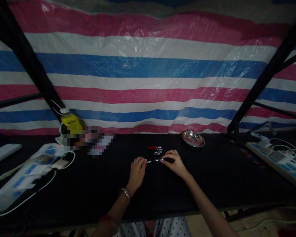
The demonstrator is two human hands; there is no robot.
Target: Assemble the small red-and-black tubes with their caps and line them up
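A slim pen (155, 160) with a silvery part lies level between my two hands, low over the black table. My left hand (138, 167), with a bracelet at the wrist, has its fingers closed at the pen's left end. At the right end, the thumb and fingers of my right hand (174, 162) pinch the pen. Just beyond it is a short row: a red pen (153, 147) with a silvery end, and dark pens (154, 153) with silvery parts. Their exact number is hard to make out.
A shiny metal dish (193, 138) stands at the back right. Left are a yellow liquid bottle (71, 122), a blurred-out patch and a white power strip (27, 177) with cables. Another power strip (278, 161) lies right. Black frame posts and a striped sheet (148, 67) enclose the table (162, 197).
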